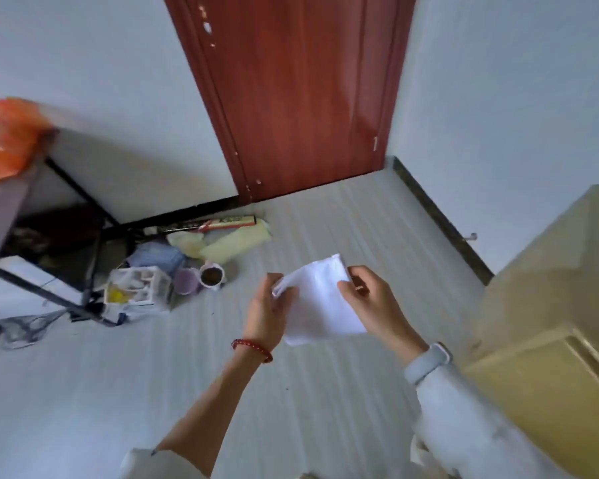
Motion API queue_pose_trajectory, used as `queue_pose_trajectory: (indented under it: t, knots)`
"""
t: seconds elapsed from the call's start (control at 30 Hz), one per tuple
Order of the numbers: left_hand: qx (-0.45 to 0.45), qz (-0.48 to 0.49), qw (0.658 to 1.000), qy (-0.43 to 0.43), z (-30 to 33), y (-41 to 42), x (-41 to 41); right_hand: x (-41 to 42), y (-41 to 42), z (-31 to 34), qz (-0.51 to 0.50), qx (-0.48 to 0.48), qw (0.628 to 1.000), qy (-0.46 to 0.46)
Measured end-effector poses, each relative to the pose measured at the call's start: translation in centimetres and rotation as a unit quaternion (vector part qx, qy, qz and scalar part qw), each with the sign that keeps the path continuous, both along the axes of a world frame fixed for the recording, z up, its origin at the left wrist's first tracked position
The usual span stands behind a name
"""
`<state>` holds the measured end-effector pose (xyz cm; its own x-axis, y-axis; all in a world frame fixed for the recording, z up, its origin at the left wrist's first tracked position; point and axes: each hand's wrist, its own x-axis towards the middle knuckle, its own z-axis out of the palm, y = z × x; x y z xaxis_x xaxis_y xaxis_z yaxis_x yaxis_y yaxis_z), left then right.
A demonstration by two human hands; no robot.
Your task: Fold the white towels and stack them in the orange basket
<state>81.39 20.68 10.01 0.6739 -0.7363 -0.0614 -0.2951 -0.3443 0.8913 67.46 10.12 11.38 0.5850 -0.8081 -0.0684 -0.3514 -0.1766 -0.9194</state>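
A small white towel [320, 304] hangs in the air over the floor, folded into a rough rectangle. My left hand [268, 314] pinches its upper left corner; a red bead bracelet circles that wrist. My right hand [370, 299] grips the towel's upper right edge, thumb on the front of the cloth. An orange thing [6, 140], blurred, sits on top of a table at the far left; I cannot tell whether it is the basket.
A red-brown door [301, 95] stands straight ahead. A black-framed table [18, 216] is at the left, with cups, a white rack and rolled paper [187, 264] cluttered on the floor beside it. A yellowish cabinet [561, 316] fills the right side.
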Motion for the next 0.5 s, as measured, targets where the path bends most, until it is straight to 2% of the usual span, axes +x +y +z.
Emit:
queue_pose_trajectory:
  t: [0.1, 0.23, 0.37, 0.5]
  knots:
    - [0.044, 0.086, 0.982, -0.163, 1.0, 7.4, 9.1, 11.5, 5.8, 0.8, 0.063, -0.044, 0.997, -0.001]
    - [0.135, 0.216, 0.931, -0.263, 2.4, 15.3, 18.7, 24.7, 12.7, 1.7, 0.153, -0.155, 0.976, 0.024]
    - [0.208, 0.291, 0.900, -0.249, 2.9, 21.2, 28.0, 36.3, 18.0, 1.6, 0.224, -0.242, 0.944, 0.011]
    - [0.167, 0.346, 0.908, -0.167, 2.7, 26.0, 38.6, 49.0, 21.8, 0.4, 0.265, -0.226, 0.937, 0.013]
